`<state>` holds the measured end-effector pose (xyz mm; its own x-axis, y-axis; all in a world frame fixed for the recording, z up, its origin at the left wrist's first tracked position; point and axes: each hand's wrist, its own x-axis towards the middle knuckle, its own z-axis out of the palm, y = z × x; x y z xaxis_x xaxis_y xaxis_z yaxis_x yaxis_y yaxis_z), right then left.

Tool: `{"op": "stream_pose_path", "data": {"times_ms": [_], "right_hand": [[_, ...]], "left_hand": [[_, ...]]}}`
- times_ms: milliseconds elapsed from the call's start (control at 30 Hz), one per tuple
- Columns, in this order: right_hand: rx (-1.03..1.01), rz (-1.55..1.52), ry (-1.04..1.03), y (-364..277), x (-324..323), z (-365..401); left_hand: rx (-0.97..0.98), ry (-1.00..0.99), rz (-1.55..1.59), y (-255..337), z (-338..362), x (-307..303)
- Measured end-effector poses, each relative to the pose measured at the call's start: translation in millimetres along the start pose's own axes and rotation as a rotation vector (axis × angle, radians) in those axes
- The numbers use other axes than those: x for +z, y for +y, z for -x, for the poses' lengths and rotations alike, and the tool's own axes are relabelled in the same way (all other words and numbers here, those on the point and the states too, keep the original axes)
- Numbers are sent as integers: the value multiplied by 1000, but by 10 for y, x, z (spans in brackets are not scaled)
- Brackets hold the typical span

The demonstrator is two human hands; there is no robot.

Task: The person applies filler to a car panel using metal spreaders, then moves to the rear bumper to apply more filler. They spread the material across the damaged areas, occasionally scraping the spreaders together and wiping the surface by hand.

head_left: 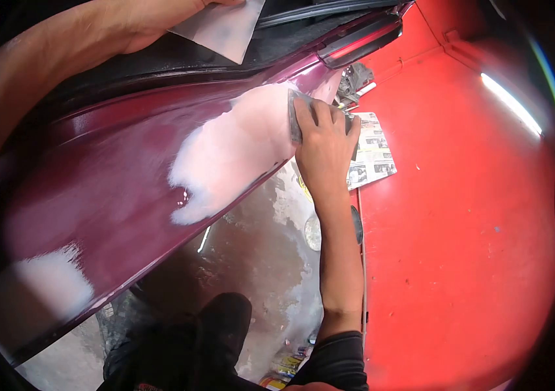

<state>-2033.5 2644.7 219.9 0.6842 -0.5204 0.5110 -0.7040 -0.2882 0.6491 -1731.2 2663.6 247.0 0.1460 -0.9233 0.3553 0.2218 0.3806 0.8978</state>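
Observation:
My right hand (327, 140) is closed round a dark grey, flat sanding pad (296, 116), seen nearly edge-on. The pad rests against the upper right end of a pale pink filler patch (241, 146) on a maroon car body panel (127, 169). My left hand (183, 9) is at the top edge, partly cut off by the frame. It grips a pale, smudged flat sheet (225, 32), whose pointed corner hangs over the dark channel above the panel. Its fingertips are mostly out of view.
A second pale patch (52, 283) lies at the panel's lower left. A tail light (362, 42) sits at the far end. Newspaper (374, 153) hangs beside the red wall (460, 260). Below are the stained floor (258, 260), my dark shoe (225, 316) and colourful containers (287, 365).

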Motion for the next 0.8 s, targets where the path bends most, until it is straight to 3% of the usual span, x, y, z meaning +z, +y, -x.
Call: {"op": "stream_pose_path", "data": {"times_ms": [333,467,667,800], "right_hand": [[146,-29,50,88,121,323],[136,-104,109,144,89,88],[54,-73,-18,93,24,151],[134,-113,-21,63,-34,281]], "left_hand": [[20,18,20,-15,-16,45],[41,-13,8,8,21,48],[49,-30,16,-7,17,31],[47,-19,17,5,32,42]]}}
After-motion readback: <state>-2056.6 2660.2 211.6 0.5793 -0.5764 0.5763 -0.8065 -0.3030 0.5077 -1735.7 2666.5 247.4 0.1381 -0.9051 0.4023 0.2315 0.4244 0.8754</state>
